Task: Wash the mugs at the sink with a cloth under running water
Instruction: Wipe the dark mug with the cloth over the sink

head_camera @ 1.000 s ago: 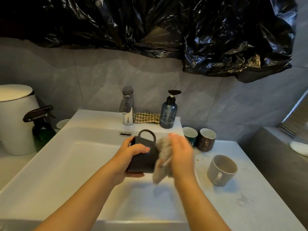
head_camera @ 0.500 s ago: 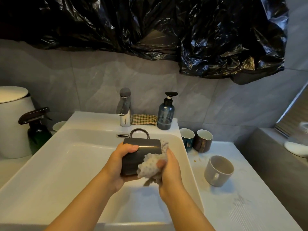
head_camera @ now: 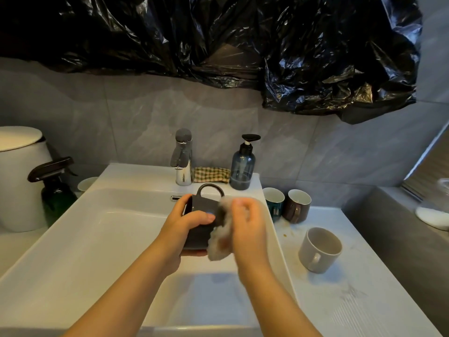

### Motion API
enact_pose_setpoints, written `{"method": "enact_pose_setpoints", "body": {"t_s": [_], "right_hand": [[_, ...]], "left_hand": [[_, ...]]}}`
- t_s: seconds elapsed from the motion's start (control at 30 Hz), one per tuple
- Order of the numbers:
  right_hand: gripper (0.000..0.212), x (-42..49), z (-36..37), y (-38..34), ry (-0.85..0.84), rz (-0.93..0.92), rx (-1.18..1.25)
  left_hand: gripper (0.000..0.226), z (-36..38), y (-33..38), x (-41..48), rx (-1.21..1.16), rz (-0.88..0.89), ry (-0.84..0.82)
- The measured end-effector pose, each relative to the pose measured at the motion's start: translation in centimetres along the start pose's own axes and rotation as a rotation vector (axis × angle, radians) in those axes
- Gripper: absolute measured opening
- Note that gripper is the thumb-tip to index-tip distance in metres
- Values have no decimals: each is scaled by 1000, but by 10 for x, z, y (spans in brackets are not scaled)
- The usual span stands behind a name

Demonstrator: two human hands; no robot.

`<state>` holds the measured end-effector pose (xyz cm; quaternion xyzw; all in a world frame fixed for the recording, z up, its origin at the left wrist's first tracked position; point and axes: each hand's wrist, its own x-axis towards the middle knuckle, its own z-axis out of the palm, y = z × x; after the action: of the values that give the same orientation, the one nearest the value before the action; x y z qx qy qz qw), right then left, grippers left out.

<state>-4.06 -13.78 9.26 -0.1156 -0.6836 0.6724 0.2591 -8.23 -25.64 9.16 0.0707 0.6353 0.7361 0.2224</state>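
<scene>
Left hand (head_camera: 187, 227): clasped the dark grey mug (head_camera: 202, 210) round its body, thumb laid across the near wall.
Dark grey mug: hung on its side over the white sink (head_camera: 102, 227), loop handle up at 12 o'clock.
Right hand (head_camera: 246, 222): blurred; clutched the pale cloth (head_camera: 218, 246) and pressed it against the mug's 3 o'clock end.
Pale cloth: bunched, drooped past the mug's lower edge toward 5 o'clock.
Faucet (head_camera: 182, 156): stood on the sink's back ledge, at 12 o'clock from the held mug.
Checked rag (head_camera: 211, 174): lay between the faucet and the blue soap dispenser (head_camera: 243, 166).
Teal mug (head_camera: 274, 203) and brown mug (head_camera: 297, 206): stood upright side by side on the counter (head_camera: 359, 276), at 3 o'clock from the held mug.
White mug (head_camera: 319, 249): sat at 4 o'clock, handle toward the near edge; brown specks just beside it at 10 o'clock.
Spray bottle (head_camera: 57, 188) and white bin (head_camera: 19, 181): stood at 9 o'clock, outside the sink.
Black plastic sheet (head_camera: 218, 40): draped across the wall above.
</scene>
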Motion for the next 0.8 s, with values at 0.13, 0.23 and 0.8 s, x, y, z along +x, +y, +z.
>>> {"method": "enact_pose_setpoints", "body": {"t_s": [0.13,0.23,0.8], "right_hand": [[18,7,-1,13,-63,117,-106],[32,21,-6,8,-115,557,227],[41,17,-8,-11,-126,684,206]], "left_hand": [[63,0,3,-3,79,36,-41],[67,-1,2,-8,90,25,-80],[66,6,-12,-6,24,205,-11]]}}
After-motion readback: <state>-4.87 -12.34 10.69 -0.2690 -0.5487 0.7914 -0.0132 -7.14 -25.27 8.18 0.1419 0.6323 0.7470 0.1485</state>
